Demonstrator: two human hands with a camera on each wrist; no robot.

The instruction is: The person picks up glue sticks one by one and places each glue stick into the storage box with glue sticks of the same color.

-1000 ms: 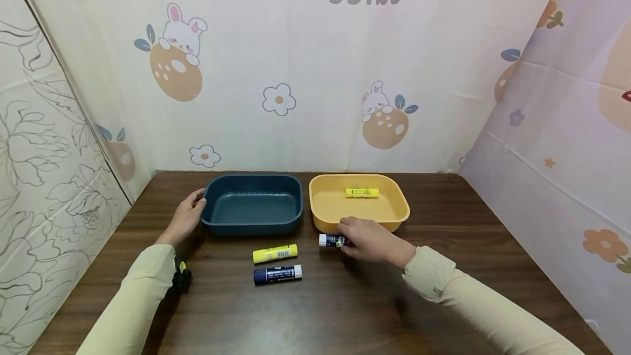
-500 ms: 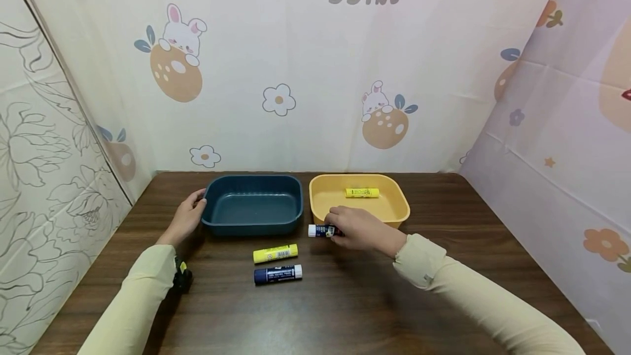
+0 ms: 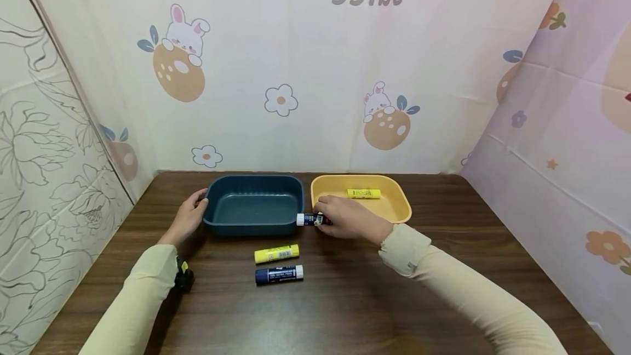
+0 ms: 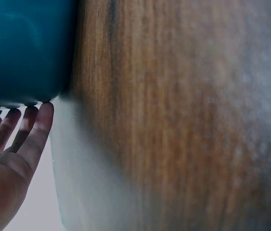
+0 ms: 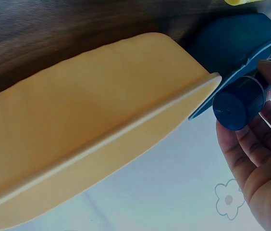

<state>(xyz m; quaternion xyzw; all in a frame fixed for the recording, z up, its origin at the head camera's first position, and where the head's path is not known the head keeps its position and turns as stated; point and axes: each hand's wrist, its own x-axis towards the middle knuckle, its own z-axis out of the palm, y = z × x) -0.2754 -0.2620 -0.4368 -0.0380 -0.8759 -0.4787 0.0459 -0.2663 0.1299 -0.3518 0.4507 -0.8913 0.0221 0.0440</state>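
In the head view my right hand point(image 3: 347, 217) grips a dark blue glue stick point(image 3: 311, 219) with a white cap end, held between the two bins near their front rims. The right wrist view shows thumb and fingers around the glue stick point(image 5: 239, 103), its round dark end towards the camera. My left hand point(image 3: 187, 217) rests its fingertips against the left outer wall of the dark teal bin point(image 3: 251, 230). In the left wrist view these fingers point(image 4: 40, 120) are fairly straight against the teal wall. A yellow glue stick point(image 3: 363, 194) lies inside the yellow bin point(image 3: 401, 210).
On the brown wooden table point(image 3: 340, 311), in front of the teal bin, lie another yellow glue stick point(image 3: 276, 253) and a navy glue stick point(image 3: 279, 274) with a white cap. A patterned curtain point(image 3: 305, 136) hangs behind the table. A black device point(image 3: 184, 276) sits at my left wrist.
My right hand has moved left and away from me with the dark blue glue stick, from in front of the yellow bin to the teal bin's right corner. The left hand stays against the teal bin.
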